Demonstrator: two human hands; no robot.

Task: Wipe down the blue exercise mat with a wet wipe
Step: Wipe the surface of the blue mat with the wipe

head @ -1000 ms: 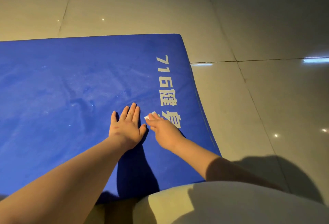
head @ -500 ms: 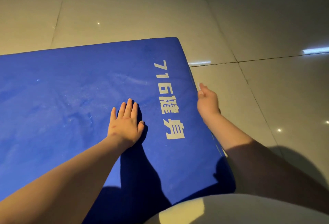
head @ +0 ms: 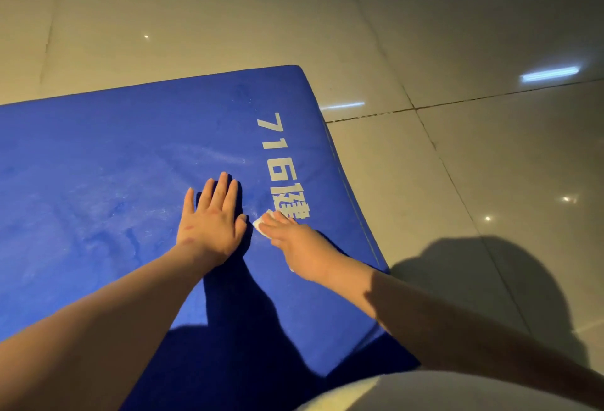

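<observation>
The blue mat [head: 98,165] lies on a floor of large pale tiles [head: 457,35] and fills the left and middle part of the scene. Its far right corner is rounded, and white printing [head: 277,136] runs along its right edge, starting with "716".

The left hand [head: 212,221] rests flat on the mat, palm down, with the fingers straight and a little spread. It holds nothing. It is placed just left of the printing.

The right hand [head: 295,242] is just beside the left hand, to its right, and the two hands are close but apart. Its fingers are stretched forward and press a small white wipe [head: 260,223] down on the mat. Only a corner of the wipe shows from under the fingertips, toward the left hand. The wipe lies at the near end of the visible printing, and the right hand covers some of the characters.

Both forearms reach in from the near side, and their dark shadows fall on the near part of the mat. A pale garment [head: 359,394] shows at the near edge.
</observation>
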